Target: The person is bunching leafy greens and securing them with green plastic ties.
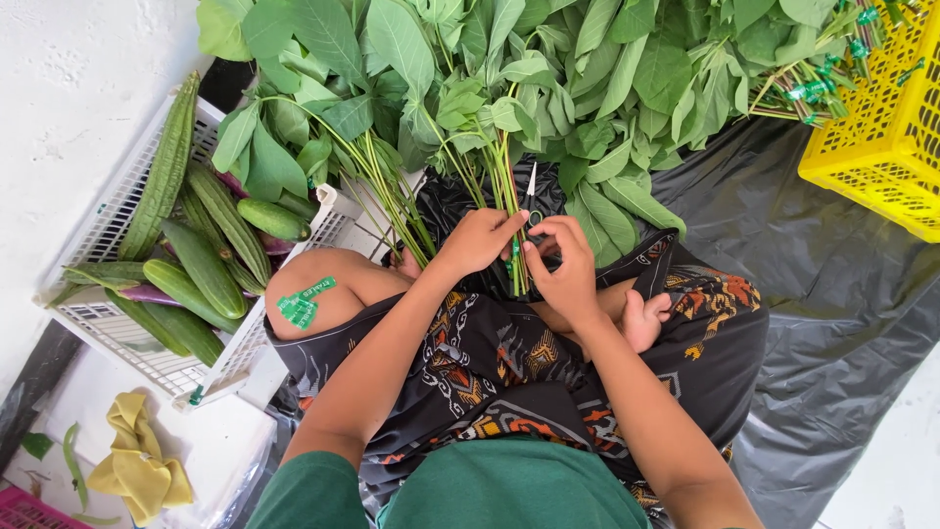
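Left hand (pixel 477 240) grip closed on stems (pixel 509 211), bunching them | right hand (pixel 563 264) pinches green tape (pixel 515 250) to bind | bundle steadied over lap.

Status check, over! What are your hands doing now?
Both hands, left and right, gripping leafy stem bundle. Cucumber tray off left. Nothing blocking.

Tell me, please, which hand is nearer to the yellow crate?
Right. The right hand pinches the green stems, on the yellow crate side; the left hand grips them further away.
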